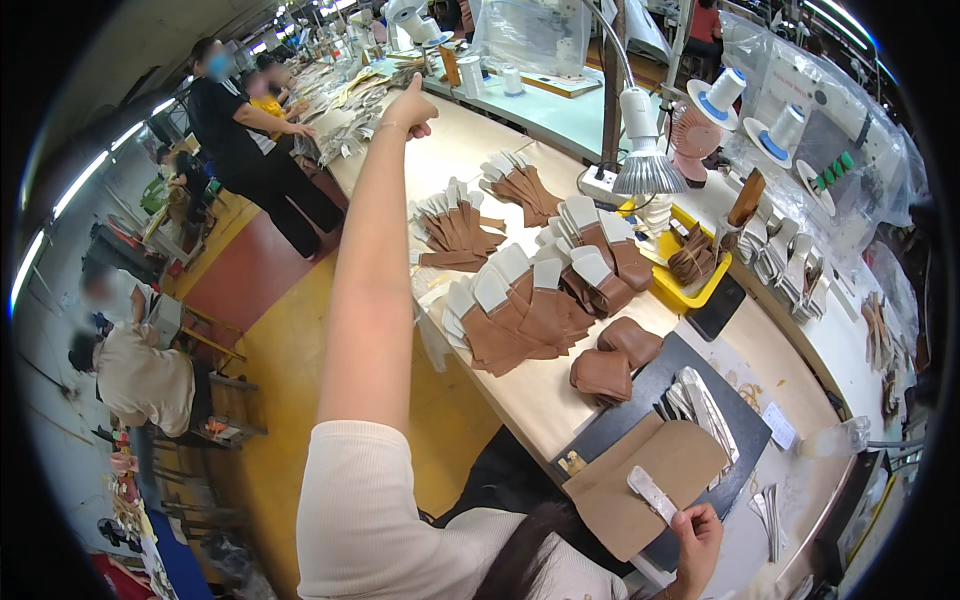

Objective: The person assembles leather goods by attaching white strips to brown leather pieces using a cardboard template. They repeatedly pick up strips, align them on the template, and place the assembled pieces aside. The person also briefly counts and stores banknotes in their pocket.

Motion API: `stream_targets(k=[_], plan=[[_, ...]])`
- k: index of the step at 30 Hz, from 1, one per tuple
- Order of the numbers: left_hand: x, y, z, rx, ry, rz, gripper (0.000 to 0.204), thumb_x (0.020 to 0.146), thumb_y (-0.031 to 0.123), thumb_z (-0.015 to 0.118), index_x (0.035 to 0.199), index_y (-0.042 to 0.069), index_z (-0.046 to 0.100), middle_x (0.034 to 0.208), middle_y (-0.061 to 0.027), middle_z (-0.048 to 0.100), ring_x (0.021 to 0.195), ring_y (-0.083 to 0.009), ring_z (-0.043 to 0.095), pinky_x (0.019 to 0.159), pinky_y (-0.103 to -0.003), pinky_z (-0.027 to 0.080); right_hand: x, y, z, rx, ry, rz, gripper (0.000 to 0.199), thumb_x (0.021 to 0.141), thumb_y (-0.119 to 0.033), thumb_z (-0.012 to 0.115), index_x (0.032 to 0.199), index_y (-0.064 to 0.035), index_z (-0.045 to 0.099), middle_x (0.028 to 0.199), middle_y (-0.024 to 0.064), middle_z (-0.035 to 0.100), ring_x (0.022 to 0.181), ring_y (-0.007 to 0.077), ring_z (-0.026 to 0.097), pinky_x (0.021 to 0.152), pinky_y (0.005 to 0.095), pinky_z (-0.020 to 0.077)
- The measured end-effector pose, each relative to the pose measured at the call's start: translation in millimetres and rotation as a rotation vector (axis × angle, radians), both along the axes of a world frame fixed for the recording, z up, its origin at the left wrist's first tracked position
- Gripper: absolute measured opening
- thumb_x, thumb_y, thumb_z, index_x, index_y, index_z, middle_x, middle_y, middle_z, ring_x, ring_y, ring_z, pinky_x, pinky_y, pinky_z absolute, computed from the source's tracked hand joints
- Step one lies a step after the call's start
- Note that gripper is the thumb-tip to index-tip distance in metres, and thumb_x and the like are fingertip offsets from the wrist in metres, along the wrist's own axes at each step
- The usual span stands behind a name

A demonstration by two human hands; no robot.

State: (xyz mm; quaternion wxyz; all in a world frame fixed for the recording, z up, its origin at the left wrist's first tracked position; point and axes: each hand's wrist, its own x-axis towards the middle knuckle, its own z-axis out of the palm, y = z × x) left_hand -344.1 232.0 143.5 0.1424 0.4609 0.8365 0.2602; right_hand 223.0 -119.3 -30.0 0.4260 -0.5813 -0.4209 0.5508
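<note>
My left arm reaches far forward over the table point(470, 135). My left hand point(408, 112) has one finger stretched out, the others partly curled, and holds nothing. At the lower right, my right hand point(697, 540) pinches the end of a small pale strip point(652, 495). The strip lies over a brown leather-like sheet point(610, 490) on a dark board point(735, 420). Beyond the board sit two folded brown pieces point(601, 374). Fanned stacks of brown pieces with pale ends point(525, 310) spread across the table farther off.
A yellow tray point(712, 298) holds bundled brown pieces, beside a dark phone point(716, 308). Above them hangs a lamp point(648, 170). Thread spools point(722, 92) and plastic-covered machines stand on the right. A person in black point(235, 140) stands at the table's far left side.
</note>
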Motion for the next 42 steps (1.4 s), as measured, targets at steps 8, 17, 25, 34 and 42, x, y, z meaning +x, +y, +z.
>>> stream_targets(k=[8,17,25,34,42], plan=[[-6,24,1,-0.069,0.030,0.097,0.086,0.081,0.009,0.053,0.147,0.025,0.001,0.067,-0.0061,0.062,0.043,-0.0100,0.052,0.043,-0.025,0.043,1,1,3,-0.033,-0.022,0.016,0.022,0.082,-0.017,0.070,0.078,-0.0039,0.053,0.069,-0.0018,0.054,0.064,0.0047,0.048,0.060,0.0179,0.0387],[23,7,22,0.011,-0.008,-0.085,0.074,0.083,0.021,0.056,0.145,0.018,0.016,0.058,-0.0004,0.054,0.039,-0.0075,0.041,0.038,-0.024,0.036,3,2,-2,-0.040,-0.051,0.042,0.022,0.082,-0.017,0.070,0.078,-0.0031,0.053,0.069,-0.0014,0.054,0.063,0.0047,0.047,0.059,0.0177,0.0386],[156,-136,-12,-0.418,-0.509,-1.132,0.044,0.088,0.026,0.060,0.127,0.008,0.052,0.080,-0.0054,0.067,0.061,-0.0089,0.060,0.052,-0.022,0.048,3,3,-2,-0.075,-0.107,0.026,0.018,0.080,-0.010,0.069,0.074,-0.0007,0.055,0.069,-0.0013,0.056,0.064,0.0047,0.046,0.060,0.0189,0.0375],[267,-203,-142,-0.866,-0.967,-1.248,0.050,0.088,0.030,0.060,0.125,0.001,0.043,0.104,-0.0120,0.059,0.085,-0.0184,0.061,0.071,-0.028,0.051,0,7,-2,-0.050,-0.145,0.047,0.016,0.078,-0.009,0.069,0.073,-0.0010,0.056,0.066,-0.0026,0.054,0.063,0.0045,0.046,0.057,0.0197,0.0385],[291,-233,-198,-0.911,-1.626,-0.822,0.045,0.091,0.039,0.053,0.111,-0.002,0.048,0.098,-0.0136,0.059,0.091,-0.0244,0.063,0.077,-0.036,0.053,4,8,3,-0.068,-0.171,0.123,0.016,0.080,-0.014,0.069,0.076,-0.0048,0.056,0.070,-0.0058,0.054,0.065,0.0013,0.042,0.056,0.0178,0.0337]])
